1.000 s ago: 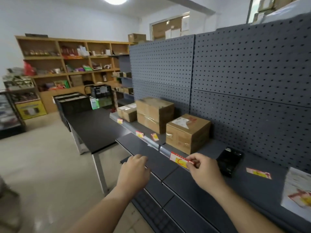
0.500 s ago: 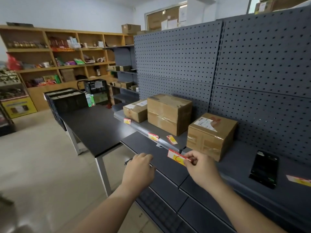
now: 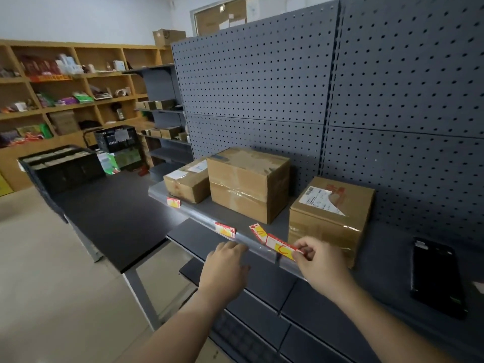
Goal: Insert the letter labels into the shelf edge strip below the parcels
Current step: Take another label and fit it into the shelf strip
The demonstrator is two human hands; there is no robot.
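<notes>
- Seating the C label [image 3: 281,249] at the strip [image 3: 199,215], near the right parcel [image 3: 331,218]; judged not yet in.
- Already in the strip: two labels [image 3: 225,229]; a spare [image 3: 258,233] lies loose on the shelf [image 3: 208,209].
- Right hand [image 3: 322,260] pinches the C label; left hand [image 3: 225,265] rests loosely curled against the strip, empty.
- C label: red-and-yellow card, tilted.

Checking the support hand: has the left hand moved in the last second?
Yes. The left hand has risen: it was below the strip, and its fingertips now reach the strip's lower edge.
</notes>
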